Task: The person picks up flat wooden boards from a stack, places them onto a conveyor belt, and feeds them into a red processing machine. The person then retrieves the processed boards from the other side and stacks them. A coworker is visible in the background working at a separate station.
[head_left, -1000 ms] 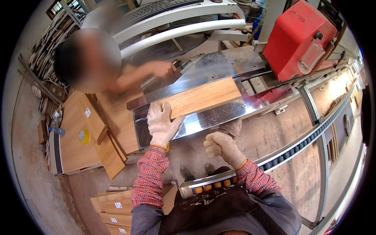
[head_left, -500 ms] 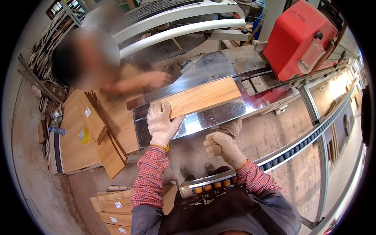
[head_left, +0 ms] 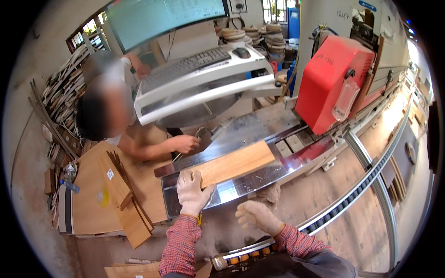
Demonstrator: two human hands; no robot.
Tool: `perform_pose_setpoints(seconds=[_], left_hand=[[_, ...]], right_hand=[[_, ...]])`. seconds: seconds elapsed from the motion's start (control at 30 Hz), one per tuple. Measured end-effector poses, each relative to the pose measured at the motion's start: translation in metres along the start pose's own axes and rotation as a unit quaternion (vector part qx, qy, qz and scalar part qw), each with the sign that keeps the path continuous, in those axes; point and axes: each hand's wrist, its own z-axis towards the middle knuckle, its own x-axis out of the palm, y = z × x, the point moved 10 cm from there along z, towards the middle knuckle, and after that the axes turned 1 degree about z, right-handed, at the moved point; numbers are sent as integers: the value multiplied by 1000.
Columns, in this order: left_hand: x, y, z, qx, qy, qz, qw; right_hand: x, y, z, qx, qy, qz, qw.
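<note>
A flat wooden board (head_left: 238, 162) lies on the polished steel machine table (head_left: 229, 191). My left hand (head_left: 192, 193), in a whitish glove, rests at the board's left end with its fingers stretched out and its thumb apart. In front of the table's near edge hangs my gloved right hand (head_left: 258, 217), its fingers curled loosely. Nothing shows in it. A red machine housing (head_left: 331, 83) stands at the table's far right end.
Across the table another person's hand (head_left: 185, 143) is close to the steel fence. Loose wooden strips (head_left: 132, 227) lie on a wooden worktop (head_left: 88, 217) at left. Behind are a keyboard (head_left: 185, 67) and a monitor (head_left: 167, 18). A roller track (head_left: 357, 194) curves along the right.
The view has tilted upward, bringing the monitor into sight. My left hand stays at the board's end and the board has barely shifted on the table. The right hand remains curled.
</note>
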Motion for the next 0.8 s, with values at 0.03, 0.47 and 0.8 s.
perform_pose_setpoints(seconds=[0.03, 0.47, 0.8], left_hand=[[2, 1, 0, -11, 15, -2, 1000], [-6, -6, 0, 18, -28, 5, 999], [-6, -1, 1, -1, -9, -12, 1000]], right_hand=[[-1, -3, 3, 24, -9, -10, 1000], [28, -8, -13, 12, 95, -29, 995], [22, -1, -8, 9, 57, -29, 998]])
